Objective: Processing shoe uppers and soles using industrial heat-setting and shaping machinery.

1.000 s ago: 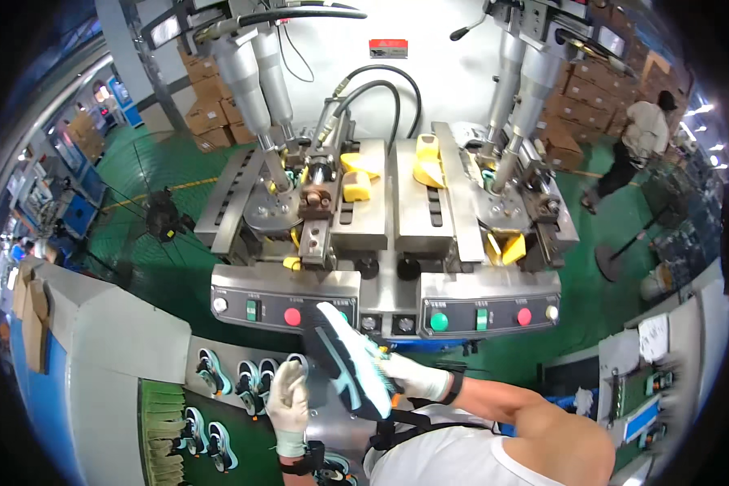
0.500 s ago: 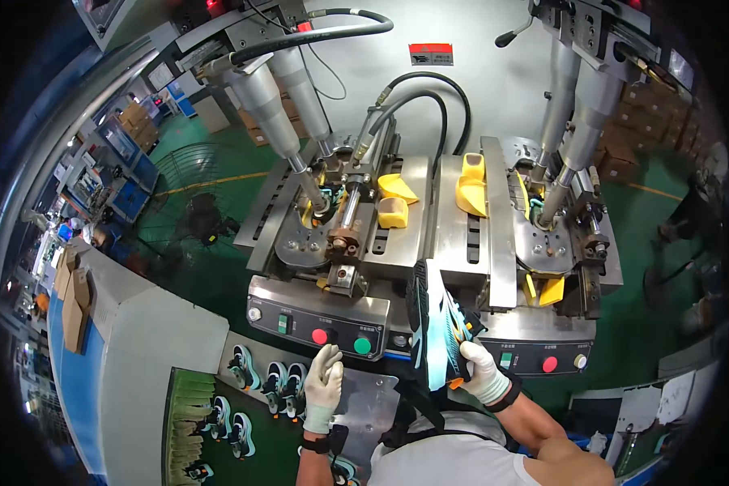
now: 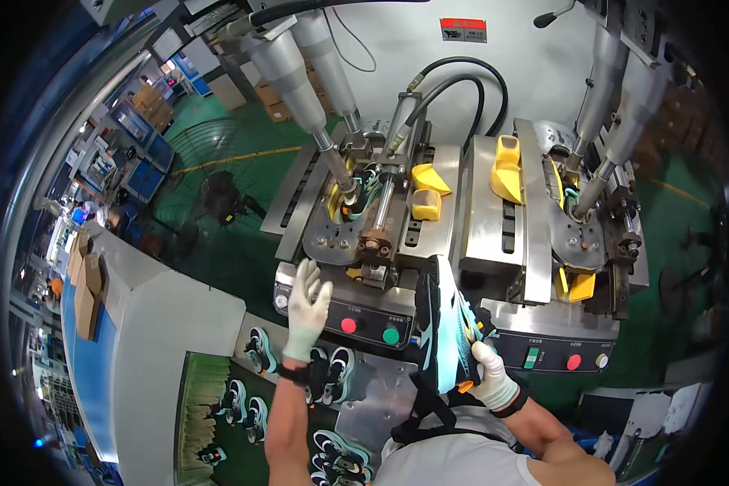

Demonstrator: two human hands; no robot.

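Note:
My right hand [image 3: 494, 376] is gloved in white and closed round a light-blue, black and orange sneaker [image 3: 447, 336], held before my body with its toe pointing away. My left hand [image 3: 306, 314], also gloved, is empty, its fingers stretched apart over the left end of the left control panel [image 3: 370, 322]. Just right of it on that panel are a red button [image 3: 348, 326] and a green button [image 3: 391, 336]. Beyond, another sneaker [image 3: 356, 202] sits clamped in the left press station [image 3: 330, 243], partly hidden by metal parts.
Yellow blocks [image 3: 426, 205] rest on the metal plates between the stations. The right press station [image 3: 579, 243] stands across from the left one. Several sneakers [image 3: 340, 374] lie on the shelf and green conveyor [image 3: 239, 454] at lower left. A floor fan [image 3: 219, 190] stands behind.
My left hand has moved forward and spread its fingers, reaching the panel's left end. My right hand keeps hold of the sneaker. The whole view has shifted, with the machine now further right.

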